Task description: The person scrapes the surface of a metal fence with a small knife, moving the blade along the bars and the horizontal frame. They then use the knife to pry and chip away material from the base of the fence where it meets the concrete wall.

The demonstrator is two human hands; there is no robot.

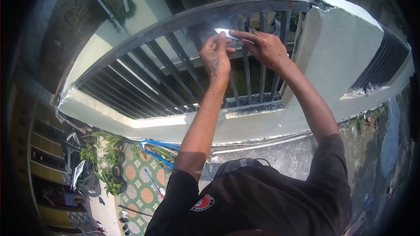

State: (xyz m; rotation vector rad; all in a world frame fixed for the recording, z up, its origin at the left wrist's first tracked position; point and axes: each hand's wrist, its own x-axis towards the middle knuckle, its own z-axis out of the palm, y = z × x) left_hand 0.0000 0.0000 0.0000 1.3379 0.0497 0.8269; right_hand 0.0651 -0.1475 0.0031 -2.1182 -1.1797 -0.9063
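Note:
Both hands meet in front of a dark metal railing (175, 46) set into a pale wall. A small white piece (224, 32), thin like folded paper or sheet, is pinched between them. My left hand (215, 57) holds its lower edge with thumb and fingers, and grey smears mark the wrist. My right hand (267, 49) comes from the right, its fingers laid against the piece's right end. Behind the hands run the upright bars and the curved top rail.
A pale wall pillar (334, 46) stands right of the railing. Below, a blue hose (159, 143) lies by potted plants (109, 161) and patterned floor tiles (140, 179). At the far lower left, a person (63, 197) is in shade.

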